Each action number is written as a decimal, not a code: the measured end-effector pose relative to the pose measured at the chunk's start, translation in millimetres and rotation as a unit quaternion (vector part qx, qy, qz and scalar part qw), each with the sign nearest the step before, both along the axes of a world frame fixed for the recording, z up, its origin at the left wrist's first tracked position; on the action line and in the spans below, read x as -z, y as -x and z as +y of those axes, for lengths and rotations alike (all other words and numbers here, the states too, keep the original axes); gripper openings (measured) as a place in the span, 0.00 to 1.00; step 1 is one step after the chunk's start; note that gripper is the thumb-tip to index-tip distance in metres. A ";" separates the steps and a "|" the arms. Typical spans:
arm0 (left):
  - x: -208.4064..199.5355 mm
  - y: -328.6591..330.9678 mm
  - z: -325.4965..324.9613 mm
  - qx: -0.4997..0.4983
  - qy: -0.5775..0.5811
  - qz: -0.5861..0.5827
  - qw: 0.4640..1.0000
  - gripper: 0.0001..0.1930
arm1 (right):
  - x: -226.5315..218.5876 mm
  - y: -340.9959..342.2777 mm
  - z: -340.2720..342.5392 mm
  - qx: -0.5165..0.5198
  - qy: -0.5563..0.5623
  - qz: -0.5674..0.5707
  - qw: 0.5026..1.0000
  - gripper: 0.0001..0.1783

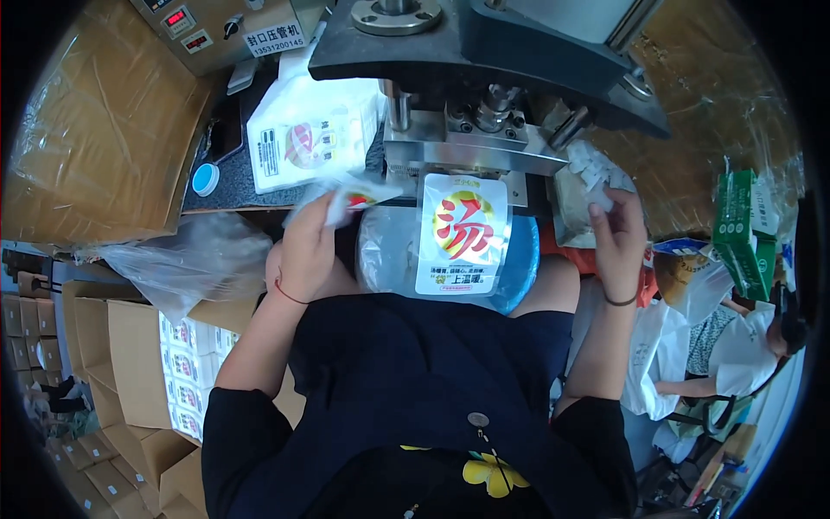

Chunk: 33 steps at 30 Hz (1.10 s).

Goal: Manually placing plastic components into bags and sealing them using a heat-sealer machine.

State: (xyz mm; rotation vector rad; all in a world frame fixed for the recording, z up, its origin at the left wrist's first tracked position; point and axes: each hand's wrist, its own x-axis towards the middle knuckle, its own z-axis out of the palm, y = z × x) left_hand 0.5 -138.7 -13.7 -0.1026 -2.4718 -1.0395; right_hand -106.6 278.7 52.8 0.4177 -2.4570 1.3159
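Note:
My left hand (309, 246) is closed on a printed plastic pouch (356, 201), which is blurred and tilted beside the press. Between the thumb and fingers of my right hand (624, 229) is a small white plastic piece (599, 202), its exact kind too small to tell. That hand is at the edge of an opened bag (572, 208) with more small white pieces (590, 164) in it. In front of me a second pouch (464, 238), white with a yellow-and-red round print, hangs with its top edge at the metal jaw (480, 157) of the press.
A stack of flat pouches (303, 143) lies left of the press (493, 52), near a blue round cap (206, 179). Below the jaw is a blue, plastic-lined tub (523, 259). An open carton (138, 363) holds packed pouches at left. At right sits another person (748, 346).

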 end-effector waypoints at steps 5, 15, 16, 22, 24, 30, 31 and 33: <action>-21.8 1.8 54.8 0.126 -0.255 -0.211 0.935 0.08 | -12.3 -22.0 -76.0 -0.299 -0.075 0.019 0.951 0.09; -35.2 -10.0 124.2 0.279 -0.489 -0.396 0.725 0.20 | -38.4 -21.4 -76.0 -0.308 -0.124 -0.025 0.943 0.10; -32.2 -9.6 126.1 0.280 -0.486 -0.438 0.702 0.18 | -39.1 -23.9 -71.2 -0.321 -0.139 -0.081 0.934 0.11; -15.5 -3.4 130.4 0.299 -0.539 -0.443 0.651 0.18 | -29.9 0.4 -36.7 -0.161 -0.192 -0.003 0.968 0.15; -10.5 0.2 128.0 0.288 -0.519 -0.449 0.668 0.18 | -28.8 -0.1 -33.7 -0.243 -0.081 -0.078 0.964 0.15; -4.2 -12.0 35.8 0.163 -0.598 -0.266 0.738 0.19 | -39.6 -23.7 -4.5 -0.291 -0.077 -0.186 0.935 0.14; -3.3 -21.3 15.0 0.156 -0.632 -0.249 0.718 0.20 | -34.0 -24.5 3.3 -0.313 -0.113 -0.293 0.896 0.14; 13.9 -44.2 -16.5 0.113 -0.661 -0.187 0.718 0.21 | -0.8 -18.2 3.8 -0.385 -0.190 -0.348 0.833 0.14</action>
